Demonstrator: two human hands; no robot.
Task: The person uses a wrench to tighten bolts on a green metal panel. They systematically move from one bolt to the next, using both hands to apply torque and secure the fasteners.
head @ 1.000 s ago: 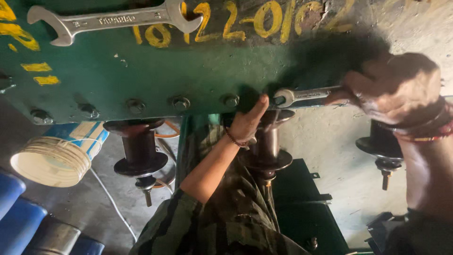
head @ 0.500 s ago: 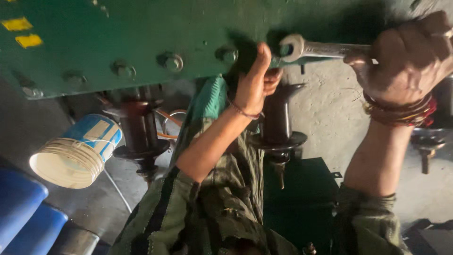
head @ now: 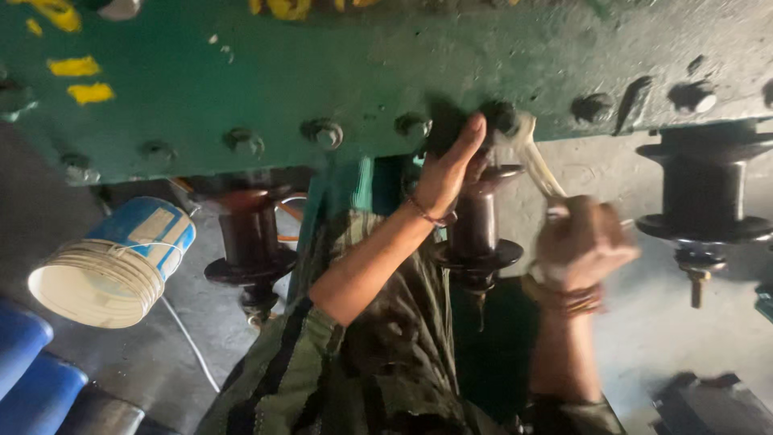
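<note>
My right hand (head: 581, 246) is blurred with motion and grips the handle of a silver spanner (head: 535, 165). The spanner's head sits on a dark bolt (head: 505, 118) in the flange of a big green metal casing (head: 338, 72). My left hand (head: 451, 171) reaches up with the fingers together and the fingertips pressed against the flange just left of that bolt. It holds nothing that I can see. A row of several bolts (head: 326, 133) runs along the flange edge. Both forearms come out of camouflage sleeves (head: 362, 362).
Dark ribbed insulator bushings hang below the casing: one (head: 250, 250) at the left, one (head: 475, 242) behind my left wrist, one (head: 704, 193) at the right. A white and blue bucket (head: 113, 266) lies tilted at the left, above blue drums (head: 32, 370). The floor is grey concrete.
My right hand has swung the spanner handle down, from lying level to the right of the bolt to pointing down-right. My left hand stays at the flange. The view has shifted.
</note>
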